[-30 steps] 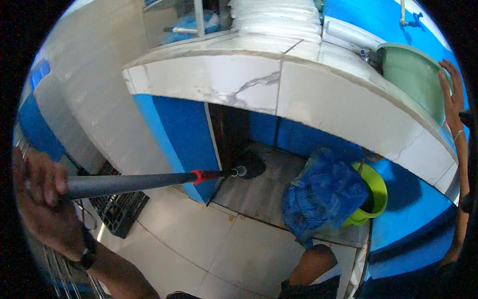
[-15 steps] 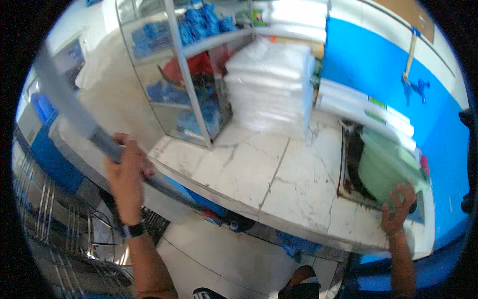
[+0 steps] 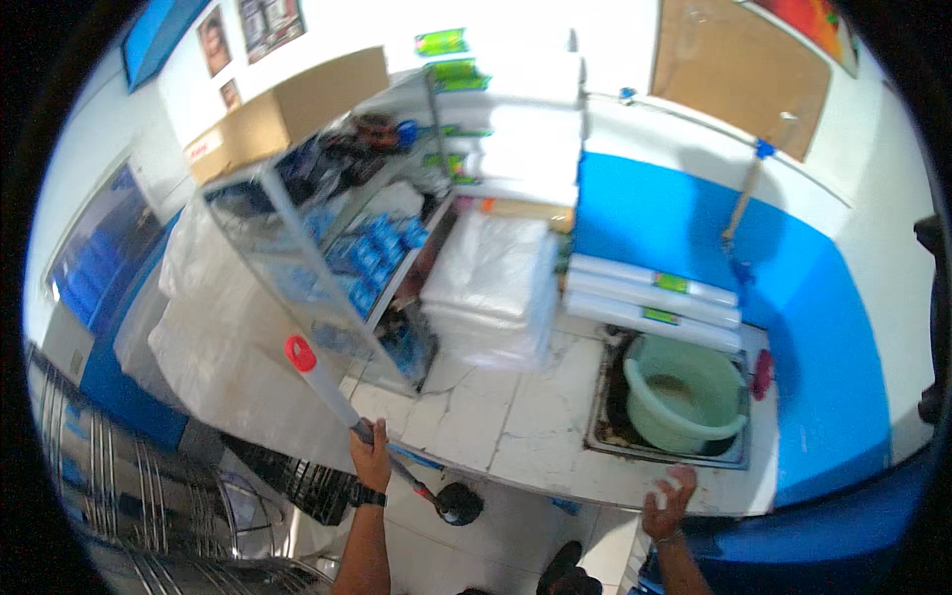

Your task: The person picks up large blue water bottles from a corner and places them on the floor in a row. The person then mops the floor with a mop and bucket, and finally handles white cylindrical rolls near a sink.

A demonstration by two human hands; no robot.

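Observation:
My left hand is closed around a long mop-like pole. The pole has a pale shaft, a grey grip, a red looped end cap and a dark rounded head low over the floor. It slants down to the right in front of the counter. At the counter's front edge my right hand is held with its fingers apart and nothing in them, slightly blurred. Just beyond it, a pale green basin rests in the stained sink; something brownish shows at its bottom.
A white tiled counter carries a stack of clear-wrapped packs, white rolls and a glass-sided shelf with blue packets. A cardboard box tops the shelf. Metal racks stand at lower left.
My right hand has come away from the basin, which was tilted and now sits more level in the sink. The pole's top end has swung down and right, still in my left hand. The view has shifted.

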